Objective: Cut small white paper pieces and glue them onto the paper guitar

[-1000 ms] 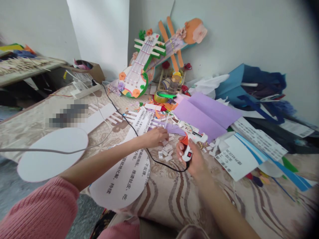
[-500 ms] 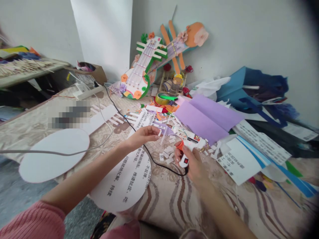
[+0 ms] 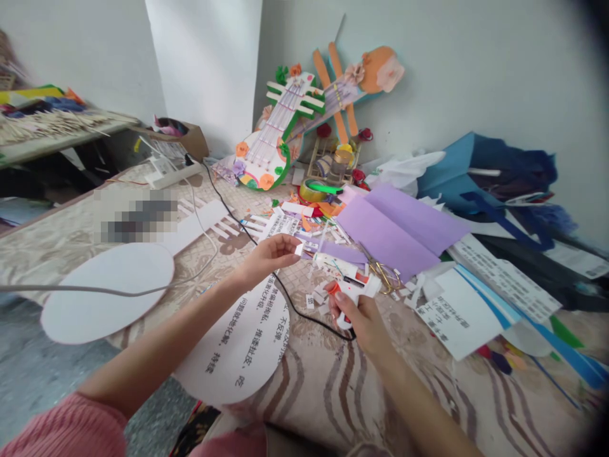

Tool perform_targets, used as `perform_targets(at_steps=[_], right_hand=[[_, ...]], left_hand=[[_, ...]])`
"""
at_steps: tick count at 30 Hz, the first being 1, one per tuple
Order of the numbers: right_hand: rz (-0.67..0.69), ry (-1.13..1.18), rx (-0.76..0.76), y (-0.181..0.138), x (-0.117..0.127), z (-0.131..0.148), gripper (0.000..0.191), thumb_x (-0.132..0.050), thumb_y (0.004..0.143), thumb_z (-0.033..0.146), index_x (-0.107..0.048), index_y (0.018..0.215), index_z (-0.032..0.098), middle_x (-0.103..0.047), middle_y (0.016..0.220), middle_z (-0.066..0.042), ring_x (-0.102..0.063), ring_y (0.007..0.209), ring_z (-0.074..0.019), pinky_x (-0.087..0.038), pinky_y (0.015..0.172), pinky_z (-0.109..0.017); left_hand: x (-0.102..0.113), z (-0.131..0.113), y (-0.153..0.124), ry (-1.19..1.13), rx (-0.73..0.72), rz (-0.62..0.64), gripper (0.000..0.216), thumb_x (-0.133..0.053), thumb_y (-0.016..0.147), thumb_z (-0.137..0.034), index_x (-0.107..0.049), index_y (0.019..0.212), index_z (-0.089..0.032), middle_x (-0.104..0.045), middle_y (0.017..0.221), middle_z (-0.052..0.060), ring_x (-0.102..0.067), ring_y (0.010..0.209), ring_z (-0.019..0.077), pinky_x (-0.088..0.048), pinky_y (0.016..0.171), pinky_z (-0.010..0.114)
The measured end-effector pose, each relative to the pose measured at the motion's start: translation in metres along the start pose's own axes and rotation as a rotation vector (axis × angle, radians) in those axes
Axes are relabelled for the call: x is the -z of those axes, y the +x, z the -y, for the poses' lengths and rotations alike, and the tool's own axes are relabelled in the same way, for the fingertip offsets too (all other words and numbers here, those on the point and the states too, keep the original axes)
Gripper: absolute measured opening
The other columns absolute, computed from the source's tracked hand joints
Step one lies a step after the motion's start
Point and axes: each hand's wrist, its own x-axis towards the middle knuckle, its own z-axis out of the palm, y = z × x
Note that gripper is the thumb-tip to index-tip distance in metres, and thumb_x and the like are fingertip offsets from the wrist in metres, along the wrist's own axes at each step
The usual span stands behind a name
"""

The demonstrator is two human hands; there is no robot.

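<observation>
Between the thumb and fingers of my left hand is a small white paper piece. My right hand is wrapped round a white hot glue gun with an orange trigger; its nozzle points left, toward the paper piece. The gun's black cord runs back across the table. Under my left forearm lies a white lute-shaped cutout printed with black characters. Small cut paper slips with characters lie scattered near the gun.
Gold-handled scissors lie beyond the gun. Purple paper sheets and printed sheets spread to the right. A plain white lute-shaped cutout lies left, crossed by a grey cable. Decorated lute models lean at the wall.
My left hand has drawn slightly left and up with the paper piece. The glue gun in my right hand has tilted and shifted a little left, its nozzle nearer the paper.
</observation>
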Motion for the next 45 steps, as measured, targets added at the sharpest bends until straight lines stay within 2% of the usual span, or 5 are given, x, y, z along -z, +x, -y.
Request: perform_targets(at_steps=[11,21,26,35,45], right_hand=[[-0.011,-0.167,0.042,-0.001,-0.003,0.006,0.040,-0.061,0.083,0.056,-0.060,0.084,0.016,-0.049,0.056,0.004,-0.047,0.044,-0.0092,-0.036,0.042,-0.022],[0.000,-0.327,0.079,-0.001,-0.004,0.012,0.050,-0.051,0.087,0.058,-0.049,0.059,0.017,-0.046,0.049,0.002,-0.043,0.044,-0.0084,-0.034,0.044,-0.022],[-0.053,-0.334,0.083,-0.001,-0.004,0.012,0.050,-0.051,0.086,0.060,-0.049,0.059,0.018,-0.047,0.050,0.002,-0.043,0.043,-0.0084,-0.035,0.043,-0.022],[0.018,-0.344,0.078,-0.003,-0.003,0.011,0.053,-0.051,0.087,0.060,-0.051,0.057,0.017,-0.048,0.048,0.001,-0.043,0.042,-0.0083,-0.033,0.042,-0.022],[-0.026,-0.362,0.087,-0.001,-0.005,0.013,0.053,-0.050,0.086,0.062,-0.050,0.057,0.018,-0.048,0.048,0.001,-0.044,0.043,-0.0094,-0.035,0.042,-0.022]], left_hand=[[0.006,-0.002,-0.001,0.069,-0.054,0.050,0.029,-0.071,0.081,-0.025,-0.059,0.106,-0.014,-0.062,0.100,0.005,-0.059,0.088,0.0115,-0.047,0.081,0.025],[0.004,-0.006,-0.004,0.070,-0.077,0.081,0.028,-0.070,0.082,-0.024,-0.060,0.105,-0.014,-0.060,0.096,0.004,-0.056,0.085,0.0111,-0.045,0.077,0.024],[0.003,-0.008,-0.005,0.063,-0.083,0.109,0.027,-0.070,0.081,-0.023,-0.061,0.105,-0.014,-0.059,0.091,0.003,-0.054,0.081,0.0104,-0.044,0.074,0.024],[0.005,-0.009,-0.003,0.078,-0.075,0.087,0.027,-0.069,0.083,-0.024,-0.060,0.106,-0.013,-0.061,0.097,0.005,-0.056,0.087,0.0110,-0.045,0.079,0.024],[0.005,-0.009,-0.005,0.093,-0.074,0.081,0.026,-0.068,0.083,-0.023,-0.061,0.106,-0.014,-0.060,0.095,0.004,-0.055,0.083,0.0107,-0.045,0.075,0.024]])
